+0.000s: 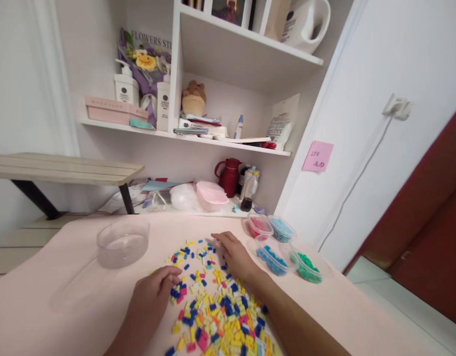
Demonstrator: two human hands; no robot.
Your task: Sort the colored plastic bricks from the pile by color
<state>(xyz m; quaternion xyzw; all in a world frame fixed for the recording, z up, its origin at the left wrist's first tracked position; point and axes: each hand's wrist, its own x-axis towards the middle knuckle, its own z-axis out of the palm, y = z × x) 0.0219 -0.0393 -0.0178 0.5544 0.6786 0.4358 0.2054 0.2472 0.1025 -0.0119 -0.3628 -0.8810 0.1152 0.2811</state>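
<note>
Many small building bricks (231, 321) in yellow, dark blue, pink, white and orange lie scattered over the pale pink table. At the left edge of the spread is my left hand (152, 291), its fingers curled together beside some dark blue and pink bricks. Whether a brick is between those fingers I cannot make out. My right hand (233, 254) reaches over the far right part of the spread. Its fingers stretch forward, low above or touching the bricks, and I see nothing held. The palm and forearm hide some bricks beneath.
Clear tubs of red bricks (259, 226), light blue bricks (282, 230), blue bricks (271, 259) and green bricks (307, 268) stand at the right. A round clear container (122, 244) sits at the left. Behind are a pink bowl (212, 195) and a red jug (230, 177).
</note>
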